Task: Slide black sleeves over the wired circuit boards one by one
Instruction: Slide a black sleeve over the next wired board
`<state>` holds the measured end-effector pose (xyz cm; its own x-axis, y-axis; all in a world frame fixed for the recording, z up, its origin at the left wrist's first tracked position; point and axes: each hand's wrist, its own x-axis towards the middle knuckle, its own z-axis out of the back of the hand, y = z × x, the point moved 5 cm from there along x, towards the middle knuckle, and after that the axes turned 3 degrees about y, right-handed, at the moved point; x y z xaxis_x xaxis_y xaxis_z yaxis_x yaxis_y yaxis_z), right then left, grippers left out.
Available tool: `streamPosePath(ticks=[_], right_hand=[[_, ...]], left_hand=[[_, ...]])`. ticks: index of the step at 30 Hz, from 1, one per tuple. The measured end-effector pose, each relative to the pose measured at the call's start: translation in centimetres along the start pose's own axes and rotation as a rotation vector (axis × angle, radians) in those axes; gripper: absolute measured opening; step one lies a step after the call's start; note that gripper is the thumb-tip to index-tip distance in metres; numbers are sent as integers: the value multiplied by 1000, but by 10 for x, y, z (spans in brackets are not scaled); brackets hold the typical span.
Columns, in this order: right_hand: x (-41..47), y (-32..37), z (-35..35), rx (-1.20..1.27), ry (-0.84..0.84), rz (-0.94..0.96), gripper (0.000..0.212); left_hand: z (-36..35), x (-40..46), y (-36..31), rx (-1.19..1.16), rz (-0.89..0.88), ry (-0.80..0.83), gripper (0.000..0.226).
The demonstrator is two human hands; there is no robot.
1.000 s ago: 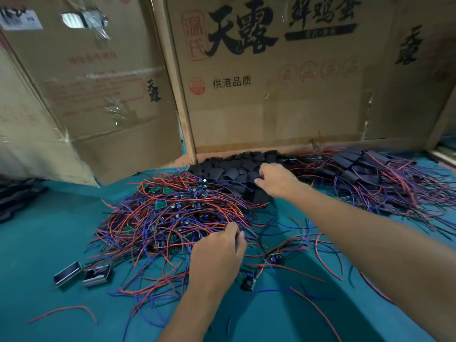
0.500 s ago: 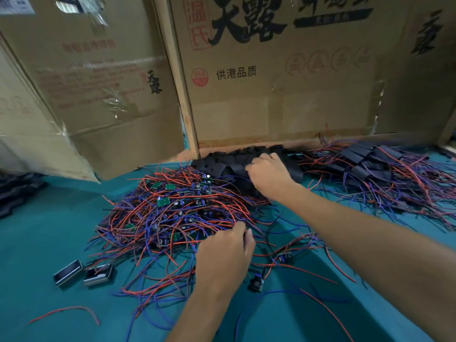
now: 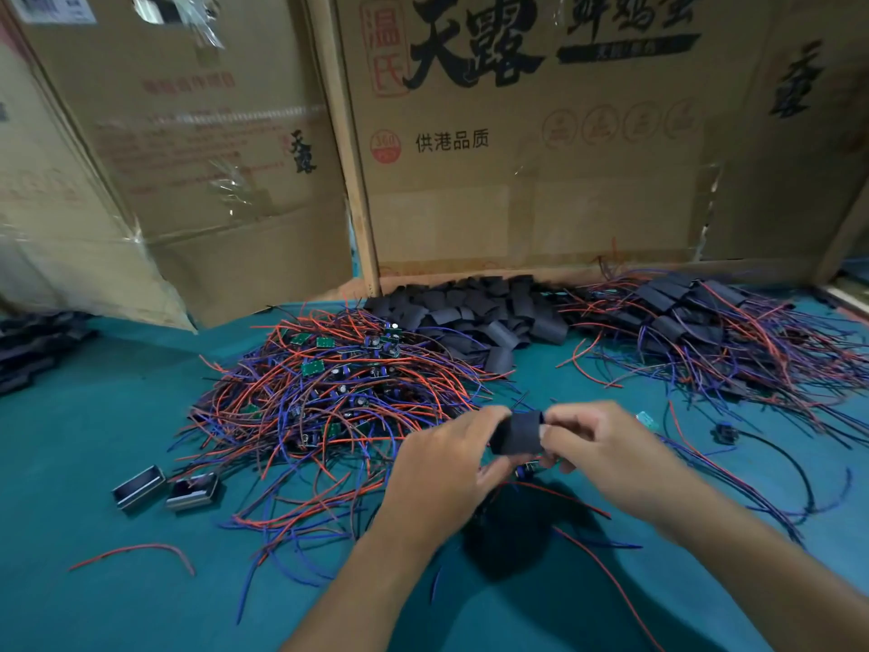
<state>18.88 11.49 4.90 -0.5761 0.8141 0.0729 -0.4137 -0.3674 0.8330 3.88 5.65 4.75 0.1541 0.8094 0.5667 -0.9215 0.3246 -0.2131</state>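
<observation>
Black sleeve (image 3: pixel 517 435) between fingertips (image 3: pixel 548 430) (both hands)

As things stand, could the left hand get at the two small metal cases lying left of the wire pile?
Probably not at once: the left hand shares a black sleeve with the right hand. The metal cases lie uncovered on open mat.

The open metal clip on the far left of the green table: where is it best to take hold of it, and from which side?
Judging by its pose, grip the small open rectangular metal clip across its two long walls, coming from above. It lies flat and alone on the teal green table mat, apart from its neighbour clip and the wire pile.
</observation>
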Motion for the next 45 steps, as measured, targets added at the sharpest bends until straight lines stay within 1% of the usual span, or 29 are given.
streamPosePath(ticks=[3,5,6,9,11,15,16,18,19,22,25,27,28,30,33,35,37,39,40,42,43,45], right_hand=[[-14,4,-3,243,67,108,18],[-15,8,-8,192,89,182,26],[-15,8,-11,144,54,206,25],[-19,10,-19,67,-167,241,15],[-21,11,-23,82,-230,256,14],[-17,2,-23,210,-209,201,12],[-16,1,-23,265,-188,187,14],[-16,4,-27,344,-119,171,19],[-17,5,-28,342,-101,168,20],[-19,5,-28,318,-103,154,20],[-18,3,-26,410,-50,106,20],[-15,-3,-25,422,-49,52,25],[-14,-7,-24,397,-82,24,27],[-13,-13,-20,371,-160,-38,27],[-13,-11,-12,472,-210,-85,30],[-15,-7,-8,528,-219,-108,42],[-17,-5,-8,574,-204,-132,54],[-18,-4,-12,602,-165,-145,59],[-18,-4,-13,612,-143,-138,59],[-17,-3,-16,565,-121,-108,59],[-16,-3,-17,493,-124,-93,60],[-15,-3,-18,301,-139,-35,71]], left_hand=[[0,0,-2,-138,71,13,36],[-2,-1,-4,-163,106,30,34],[-3,-2,-6,-145,105,41,32],[-6,-5,-12,-95,139,75,19],[-6,-7,-16,-77,184,81,19],[-7,-6,-21,27,189,150,31],[-3,-6,-24,87,197,153,34],[3,-9,-32,308,209,138,45],[4,-9,-38,378,221,174,48],[1,-7,-52,511,237,231,41],[-2,-4,-54,573,194,276,33],[-2,-3,-53,552,143,285,30],[-2,-2,-52,506,130,291,26],[-3,2,-37,411,120,344,26],[17,18,15,358,218,379,41],[39,32,63,272,336,343,36],[60,45,106,269,378,264,23],[68,58,136,321,351,233,13],[67,65,144,345,323,256,11],[60,79,149,411,236,339,19],[55,83,149,442,198,392,26],[44,89,147,472,159,516,33]])
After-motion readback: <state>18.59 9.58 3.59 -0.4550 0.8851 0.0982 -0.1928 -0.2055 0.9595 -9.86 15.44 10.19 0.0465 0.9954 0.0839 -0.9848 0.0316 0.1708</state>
